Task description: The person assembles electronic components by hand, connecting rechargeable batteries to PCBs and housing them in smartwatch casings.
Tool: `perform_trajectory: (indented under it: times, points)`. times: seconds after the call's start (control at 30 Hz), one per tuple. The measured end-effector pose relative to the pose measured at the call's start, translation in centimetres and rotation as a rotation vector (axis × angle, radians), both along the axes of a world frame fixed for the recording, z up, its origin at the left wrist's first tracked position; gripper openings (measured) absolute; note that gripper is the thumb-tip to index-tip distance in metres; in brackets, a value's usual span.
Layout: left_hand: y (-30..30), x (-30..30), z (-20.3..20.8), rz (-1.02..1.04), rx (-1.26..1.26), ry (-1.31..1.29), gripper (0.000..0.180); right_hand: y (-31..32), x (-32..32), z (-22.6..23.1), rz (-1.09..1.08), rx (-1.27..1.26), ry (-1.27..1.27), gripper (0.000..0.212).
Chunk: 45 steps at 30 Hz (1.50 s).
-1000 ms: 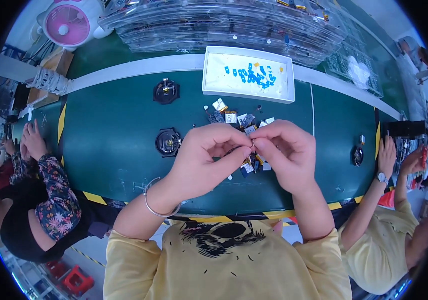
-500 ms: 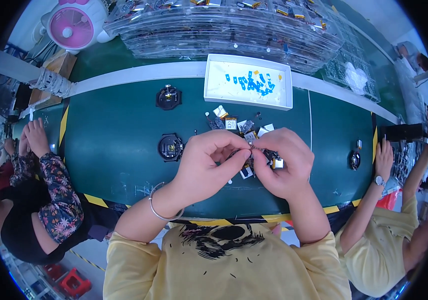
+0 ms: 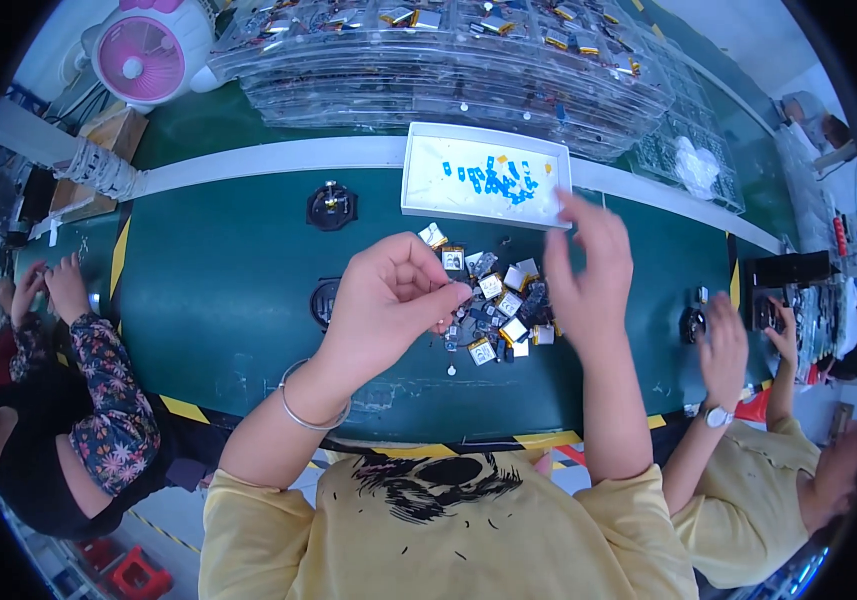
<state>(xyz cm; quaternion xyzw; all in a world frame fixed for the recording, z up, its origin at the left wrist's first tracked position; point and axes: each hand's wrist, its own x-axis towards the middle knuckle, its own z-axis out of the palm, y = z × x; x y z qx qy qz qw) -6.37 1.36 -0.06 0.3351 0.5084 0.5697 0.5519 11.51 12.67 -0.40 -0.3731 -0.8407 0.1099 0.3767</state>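
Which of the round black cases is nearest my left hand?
The lower left case, partly hidden by your left hand; the upper left case lies fully in view farther off, the right case beside a co-worker's hand.

Right hand (image 3: pixel 593 278) — noticeably blurred

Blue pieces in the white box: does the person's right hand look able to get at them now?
Likely yes: the right hand looks open, its fingertips overlap the white box in view, and nothing seems to cover the blue pieces.
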Motion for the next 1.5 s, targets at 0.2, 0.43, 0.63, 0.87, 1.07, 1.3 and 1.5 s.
perform_trajectory:
  times: [0.2, 0.43, 0.63, 0.87, 1.07, 1.3, 1.5]
  points:
    - [0.1, -0.1, 0.0, 0.02, -0.004, -0.122, 0.014, -5.1, -2.1, 0.9, 0.349, -0.036, 0.069, 0.034]
    - [-1.2, -6.2, 2.7, 0.104, 0.082, 0.643, 0.018, -3.6, -0.2, -0.3, 0.379, -0.189, 0.381, 0.019]
    - [-2.3, -7.6, 2.8, -0.234, -0.37, 1.355, 0.041, -3.5, 0.4, -1.3, 0.33, -0.583, 0.596, 0.018]
    - [-1.5, -6.9, 0.5, -0.361, -0.269, 1.304, 0.033, -4.0, -0.5, 0.4, 0.352, -0.979, 0.617, 0.014]
    - [-1.5, -5.9, 1.5, -0.28, -0.06, 1.215, 0.042, -3.9, -0.7, 0.1, 0.414, -0.99, 0.712, 0.012]
    - [-1.7, -6.7, 2.0, -0.408, -0.168, 1.231, 0.021, -4.0, -0.4, 0.7, 0.412, -1.0, 0.734, 0.014]
    - [-1.1, -6.6, 2.4, -0.182, -0.118, 0.919, 0.011, -4.2, -0.2, 0.8, 0.462, -0.919, 0.703, 0.012]
